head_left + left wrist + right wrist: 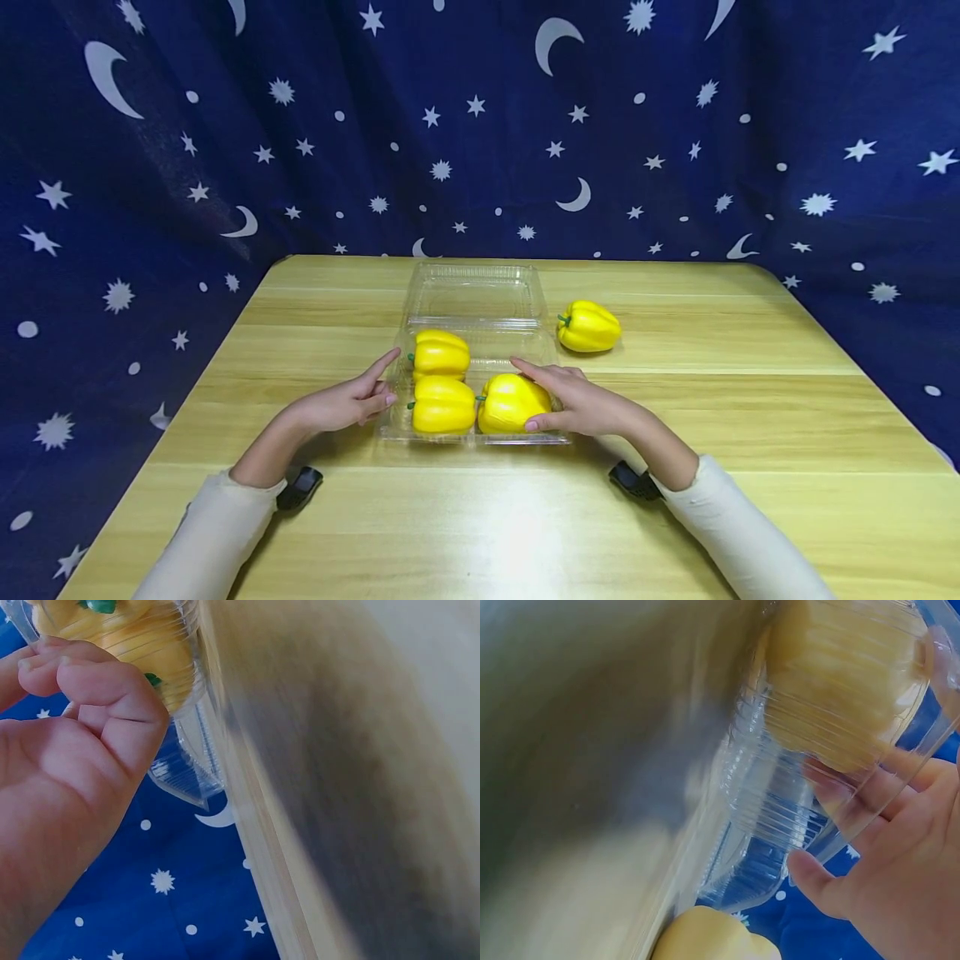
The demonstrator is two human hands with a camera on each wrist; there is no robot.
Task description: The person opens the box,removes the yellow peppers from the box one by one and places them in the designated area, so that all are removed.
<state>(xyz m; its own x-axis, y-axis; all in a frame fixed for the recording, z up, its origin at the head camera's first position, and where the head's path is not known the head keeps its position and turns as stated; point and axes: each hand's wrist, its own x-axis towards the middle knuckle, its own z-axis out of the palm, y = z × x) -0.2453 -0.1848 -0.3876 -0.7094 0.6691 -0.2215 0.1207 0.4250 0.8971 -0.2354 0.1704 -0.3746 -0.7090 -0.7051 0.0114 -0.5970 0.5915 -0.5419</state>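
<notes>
A clear plastic clamshell container (517,340) lies with its lid (480,296) folded back. Inside it are three yellow bell peppers: a far left one (441,353), a near left one (444,407) and a near right one (510,403). My right hand (581,404) reaches in and holds the near right pepper between fingers and thumb; its little finger stays outside the wall in the right wrist view. Beside the container's left wall is my left hand (337,407), index finger extended, thumb at the rim, other fingers loosely bent.
Another yellow bell pepper (589,326) lies on the wooden table (712,375), right of the container. Behind the table hangs a dark blue curtain (495,133) with moons and stars.
</notes>
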